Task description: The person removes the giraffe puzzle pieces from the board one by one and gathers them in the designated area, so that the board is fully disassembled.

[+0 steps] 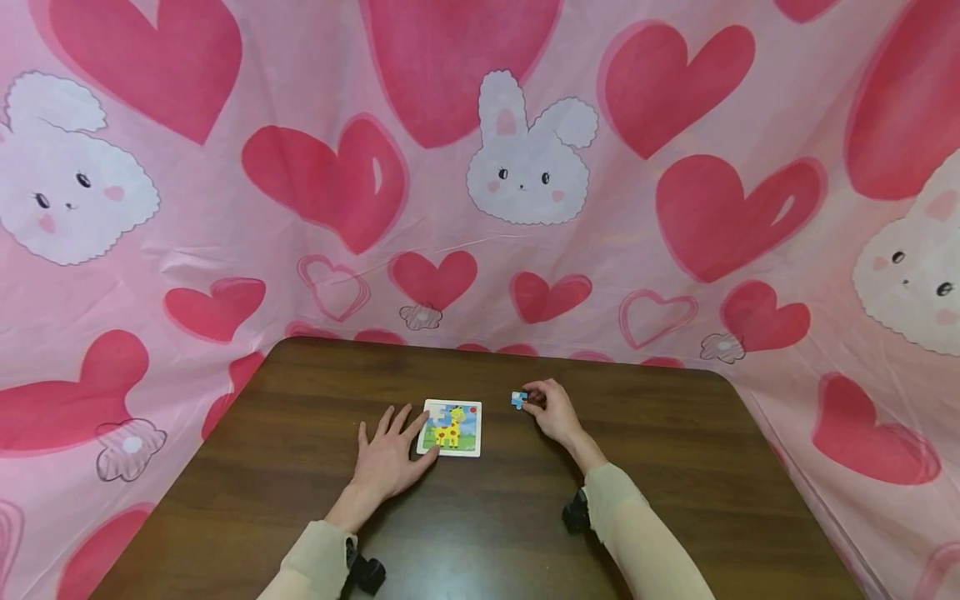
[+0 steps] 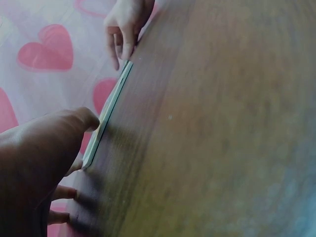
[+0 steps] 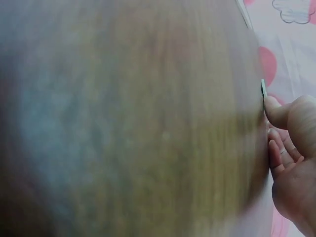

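Your left hand (image 1: 392, 460) lies flat on the worktop (image 1: 675, 500), fingers spread, touching the 9 o'clock edge of the puzzle board (image 1: 451, 427). The board lies flat near the worktop's centre and shows a giraffe picture. Your right hand (image 1: 552, 410) pinches a small blue puzzle piece (image 1: 517, 400) at the board's 2 o'clock, apart from it. The piece appears to rest on the worktop; the wrist views are too blurred to confirm this.

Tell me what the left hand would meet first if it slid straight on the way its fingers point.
The left hand points up-right and already touches the giraffe puzzle board at its left edge, so the board comes first. The small blue piece in the right hand lies off that line.
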{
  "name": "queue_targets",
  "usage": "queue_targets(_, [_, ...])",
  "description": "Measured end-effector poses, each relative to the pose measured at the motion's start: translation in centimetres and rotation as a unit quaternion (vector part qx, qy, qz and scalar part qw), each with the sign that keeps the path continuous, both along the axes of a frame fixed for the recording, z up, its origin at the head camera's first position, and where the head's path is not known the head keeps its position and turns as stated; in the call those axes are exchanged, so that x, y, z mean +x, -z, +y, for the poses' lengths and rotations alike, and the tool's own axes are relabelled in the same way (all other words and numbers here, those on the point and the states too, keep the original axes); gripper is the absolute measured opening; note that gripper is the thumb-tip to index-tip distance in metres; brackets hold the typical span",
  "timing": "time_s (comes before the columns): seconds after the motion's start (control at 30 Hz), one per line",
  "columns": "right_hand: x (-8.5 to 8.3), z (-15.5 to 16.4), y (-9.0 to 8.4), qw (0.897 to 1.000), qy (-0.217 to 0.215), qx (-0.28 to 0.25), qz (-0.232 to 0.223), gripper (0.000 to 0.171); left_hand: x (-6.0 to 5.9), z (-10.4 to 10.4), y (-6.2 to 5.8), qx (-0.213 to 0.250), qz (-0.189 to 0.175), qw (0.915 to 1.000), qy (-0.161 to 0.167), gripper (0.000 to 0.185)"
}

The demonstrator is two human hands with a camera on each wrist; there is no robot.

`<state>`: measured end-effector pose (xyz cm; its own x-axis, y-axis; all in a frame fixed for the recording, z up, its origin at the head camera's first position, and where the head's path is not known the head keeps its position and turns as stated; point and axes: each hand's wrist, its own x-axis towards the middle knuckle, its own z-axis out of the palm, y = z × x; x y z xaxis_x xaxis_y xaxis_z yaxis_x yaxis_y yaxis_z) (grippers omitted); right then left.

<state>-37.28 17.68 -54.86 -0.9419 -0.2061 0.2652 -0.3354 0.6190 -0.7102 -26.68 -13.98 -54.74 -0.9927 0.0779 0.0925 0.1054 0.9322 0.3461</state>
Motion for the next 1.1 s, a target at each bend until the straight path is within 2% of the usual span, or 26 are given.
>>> queue_targets(0.17, [0.5,-0.6,-0.6,1.000,0.017,-0.019,-0.007,0.029,0.1,0.0,-0.2,0.000,-0.005,1.0000,0.000,0.073])
queue_targets(0.27, [0.8,-1.3,-1.0,0.999,0.012,-0.039,-0.001,0.031,0.2,-0.1,-0.4,0.001,-0.006,1.0000,0.000,0.073])
queue_targets(0.4, [1.3,-2.6,-1.7,0.999,-0.014,-0.047,-0.005,0.030,0.2,-0.1,-0.5,0.002,-0.008,1.0000,0.001,0.073])
queue_targets(0.73, [2.2,-6.4,-2.3,0.993,-0.104,-0.013,-0.060,0.027,0.1,0.0,-0.3,-0.006,-0.015,0.9999,0.000,0.074])
queue_targets(1.1, [1.7,-9.8,-3.0,0.985,-0.151,0.027,-0.077,0.029,0.1,0.0,-0.4,-0.002,-0.013,0.9999,0.001,0.073])
